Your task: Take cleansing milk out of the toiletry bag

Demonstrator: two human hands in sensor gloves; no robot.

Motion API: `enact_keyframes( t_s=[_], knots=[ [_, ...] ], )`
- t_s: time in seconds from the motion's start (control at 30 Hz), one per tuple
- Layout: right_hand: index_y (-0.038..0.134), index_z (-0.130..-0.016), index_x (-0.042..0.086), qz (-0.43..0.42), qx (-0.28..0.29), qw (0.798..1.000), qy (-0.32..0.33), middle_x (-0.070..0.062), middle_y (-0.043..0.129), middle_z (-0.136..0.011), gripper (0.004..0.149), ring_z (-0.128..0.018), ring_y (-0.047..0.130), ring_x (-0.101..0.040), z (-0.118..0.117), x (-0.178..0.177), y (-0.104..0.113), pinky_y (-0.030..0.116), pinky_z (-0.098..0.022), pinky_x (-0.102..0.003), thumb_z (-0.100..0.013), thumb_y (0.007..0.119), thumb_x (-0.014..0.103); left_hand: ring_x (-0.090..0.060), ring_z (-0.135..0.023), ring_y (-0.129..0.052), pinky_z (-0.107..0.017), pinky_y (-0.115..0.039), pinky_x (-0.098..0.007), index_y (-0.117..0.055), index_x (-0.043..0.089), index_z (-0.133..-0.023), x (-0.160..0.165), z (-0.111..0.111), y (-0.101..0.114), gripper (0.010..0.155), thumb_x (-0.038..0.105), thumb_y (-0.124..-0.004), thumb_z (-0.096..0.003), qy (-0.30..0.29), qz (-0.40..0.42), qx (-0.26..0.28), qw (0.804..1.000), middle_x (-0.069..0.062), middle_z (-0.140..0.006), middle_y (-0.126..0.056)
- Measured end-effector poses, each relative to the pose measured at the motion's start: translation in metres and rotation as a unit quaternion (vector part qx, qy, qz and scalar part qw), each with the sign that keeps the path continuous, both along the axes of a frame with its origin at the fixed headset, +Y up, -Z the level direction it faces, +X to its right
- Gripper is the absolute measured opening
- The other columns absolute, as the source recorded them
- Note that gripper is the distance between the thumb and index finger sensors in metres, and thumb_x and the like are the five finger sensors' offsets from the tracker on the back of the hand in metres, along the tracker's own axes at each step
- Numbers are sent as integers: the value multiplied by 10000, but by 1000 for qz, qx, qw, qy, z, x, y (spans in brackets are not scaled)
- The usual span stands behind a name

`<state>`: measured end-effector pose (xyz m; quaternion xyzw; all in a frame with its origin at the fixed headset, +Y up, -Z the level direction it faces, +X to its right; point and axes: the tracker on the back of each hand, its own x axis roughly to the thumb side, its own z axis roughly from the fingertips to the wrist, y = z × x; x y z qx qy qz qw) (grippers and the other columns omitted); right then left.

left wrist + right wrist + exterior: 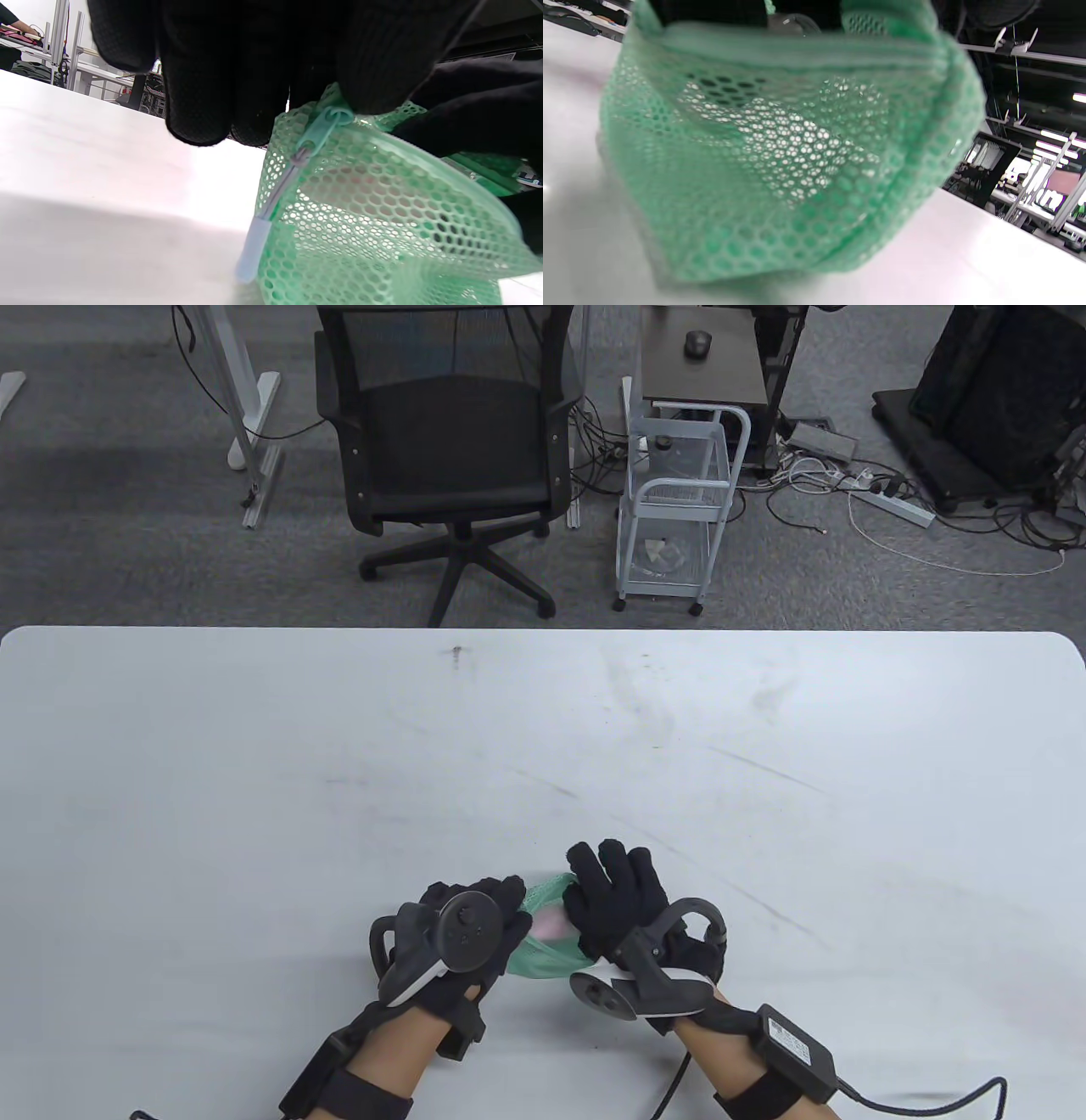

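The toiletry bag [543,954] is a green mesh pouch lying near the table's front edge between my two hands. A pale pink item [550,925], blurred, shows inside it; it also shows through the mesh in the left wrist view [360,178]. My left hand [509,912] grips the bag's left end, and its fingers [237,63] pinch the green zipper pull [324,123]. My right hand [607,899] holds the bag's right end along the top rim, its fingers [466,106] lying on it. The mesh bag [780,161] fills the right wrist view, blurred.
The white table [543,746] stretches far and to both sides of the hands. Beyond its far edge stand a black office chair [450,449] and a white wire cart [679,509]. A cable [916,1099] runs from my right wrist.
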<state>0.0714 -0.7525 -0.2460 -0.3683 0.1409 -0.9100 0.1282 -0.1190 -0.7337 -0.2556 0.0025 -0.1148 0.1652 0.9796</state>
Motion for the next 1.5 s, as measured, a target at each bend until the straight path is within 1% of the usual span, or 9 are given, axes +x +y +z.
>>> enact_keyframes(
  t_s=[0.27,0.5,0.73,1.1,1.2,1.33,1.5],
  knots=[
    [788,-980,87,-3,52,998,18,-287,564,-1173,631,-962,626,-654,7,-2,9,549,-670,-752,-453,960,389,-400,-771,-1030,-686,-687,-636,-939,241,-889,-10,-6,-1,446,429,-889,-488,21,5,3,1000,-94,-929,-1009],
    [784,-983,89,-19,67,998,9,-285,566,-1174,634,-962,624,-656,7,5,19,548,-670,-753,-450,962,384,-398,-769,-1031,-685,-687,-638,-937,242,-889,-15,-8,-1,444,427,-888,-488,32,7,6,999,-92,-926,-1010],
    [782,-984,83,-45,71,996,-10,-280,579,-1171,631,-961,636,-651,6,18,30,548,-671,-752,-455,958,378,-400,-770,-1030,-684,-687,-637,-939,240,-888,-17,-9,-1,443,424,-889,-488,36,5,7,999,-91,-925,-1011],
    [783,-986,72,-117,52,989,-80,-285,588,-1168,629,-956,636,-656,-4,55,48,547,-670,-754,-464,953,378,-404,-794,-1013,-687,-680,-640,-920,249,-909,-21,-10,-3,464,440,-888,-487,38,5,-3,999,-96,-949,-992],
    [785,-986,69,-131,48,984,-113,-288,591,-1167,628,-953,642,-657,-10,68,51,549,-669,-753,-465,953,378,-403,-795,-1012,-689,-679,-637,-908,245,-921,-22,-10,-4,485,449,-891,-482,38,7,-3,999,-97,-952,-989],
    [785,-988,57,-143,32,976,-163,-292,586,-1168,628,-953,638,-661,-19,84,52,546,-667,-756,-470,952,373,-409,-812,-998,-692,-672,-641,-885,241,-945,-22,-10,-4,515,463,-892,-480,38,7,-3,999,-97,-968,-975],
    [788,-988,44,-139,5,965,-221,-303,578,-1169,627,-950,633,-670,-32,102,45,541,-666,-759,-475,953,366,-417,-828,-985,-697,-661,-645,-870,242,-960,-22,-8,-2,535,471,-894,-478,35,9,0,999,-103,-982,-963]
  ],
)
